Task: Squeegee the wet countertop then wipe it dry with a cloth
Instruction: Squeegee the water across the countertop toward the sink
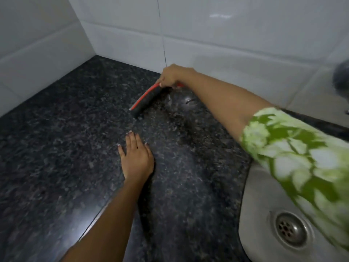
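Entering from the bottom edge of the frame, a bare forearm is seen reaching up to the left hand (136,157), which is laid palm-down on the dark speckled countertop (56,148) near the centre of the picture. Its fingers are held straight, mostly pressed together, with the thumb set slightly apart on the right; nothing is held by it. At the lower right a steel sink (255,214) is let into the stone, and its round drain (291,228) is seen close to the bottom right corner. Part of the basin is covered by a green and white patterned sleeve (294,154), which is blurred. From that sleeve a bare arm is stretched toward the upper middle of the frame, where the right hand (172,76) is placed close to the foot of the white tiled wall (226,35). The fingers of this hand are curled round the squeegee (146,98), whose grip is hidden beneath them. The red-backed tool with its black blade is laid on the stone, slanting down and to the left from the hand. A wet sheen is seen on the surface just right of the blade. The counter is closed off by tiled walls at the upper left and across the top. A dark, blurred object (341,78) is cut off by the right edge.
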